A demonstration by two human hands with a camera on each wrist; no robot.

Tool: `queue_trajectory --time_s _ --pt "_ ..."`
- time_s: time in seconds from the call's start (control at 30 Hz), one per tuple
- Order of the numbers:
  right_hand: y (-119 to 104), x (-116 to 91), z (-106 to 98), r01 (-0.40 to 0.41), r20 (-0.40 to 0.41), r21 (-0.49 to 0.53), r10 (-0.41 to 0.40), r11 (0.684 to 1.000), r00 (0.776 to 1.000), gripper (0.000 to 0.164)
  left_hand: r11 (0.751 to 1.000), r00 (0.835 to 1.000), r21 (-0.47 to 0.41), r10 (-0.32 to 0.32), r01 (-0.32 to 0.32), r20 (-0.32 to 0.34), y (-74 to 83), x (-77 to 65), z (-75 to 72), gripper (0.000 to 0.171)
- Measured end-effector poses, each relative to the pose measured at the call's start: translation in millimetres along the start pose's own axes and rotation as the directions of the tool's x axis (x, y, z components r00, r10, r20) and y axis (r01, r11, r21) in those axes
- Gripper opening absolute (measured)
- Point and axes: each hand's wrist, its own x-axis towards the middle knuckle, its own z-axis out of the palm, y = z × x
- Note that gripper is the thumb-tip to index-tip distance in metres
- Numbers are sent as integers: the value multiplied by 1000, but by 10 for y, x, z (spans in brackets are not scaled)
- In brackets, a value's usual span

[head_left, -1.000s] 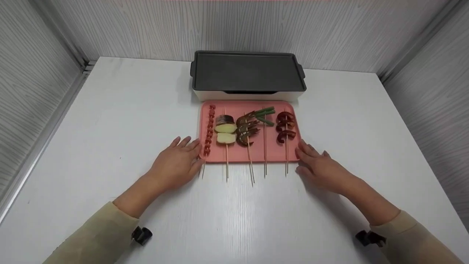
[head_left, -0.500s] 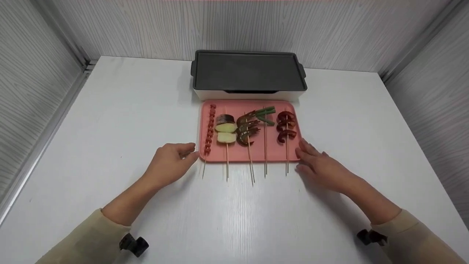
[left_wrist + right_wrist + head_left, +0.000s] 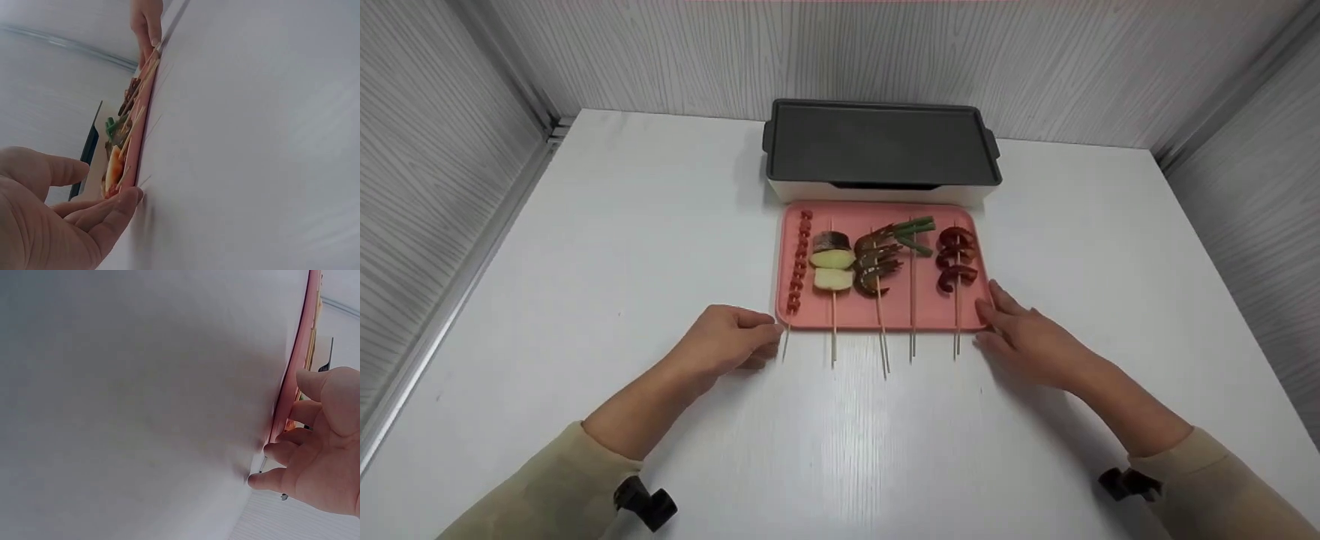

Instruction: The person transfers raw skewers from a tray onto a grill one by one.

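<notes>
Basically, both hands are at the front corners of a pink tray (image 3: 856, 311), which lies flat on a white table (image 3: 870, 457) just in front of a grill with a dark top (image 3: 885, 142). The left hand (image 3: 735, 341) is at the tray's front left corner, beside the stick end of the skewer of small red pieces (image 3: 800, 259); the left wrist view shows its thumb well apart from the bent fingers, so it grasps nothing, though whether the fingertips touch the tray I cannot tell. The right hand (image 3: 1027, 337) is around the front right corner, unclenched, its fingers spread along the side and its thumb near the front edge; how firmly it presses there cannot be told. On the tray, from left to right after the red pieces, lie a skewer of two pale slices (image 3: 832, 279) and a darker chunk (image 3: 831, 241), one of shrimp (image 3: 874, 268), one of green stalks (image 3: 915, 226) and one of dark red curls (image 3: 958, 276). Their sticks (image 3: 913, 300) poke out over the front edge. Each sleeve (image 3: 540, 487) has a black clip (image 3: 645, 502) near the cuff.
</notes>
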Motion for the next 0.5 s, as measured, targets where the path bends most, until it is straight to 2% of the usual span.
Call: queue_trajectory --time_s 0.17,0.33,0.5 --pt "4 8 16 -25 8 3 25 1000 1000 64 986 994 -140 -85 94 71 -11 64 16 37" --pt "9 12 20 -27 6 -2 27 1000 1000 64 940 979 -291 -140 178 145 -54 132 7 39" --pt "8 12 20 -26 3 -5 26 1000 1000 64 908 971 -358 -161 216 178 -84 171 -6 39"
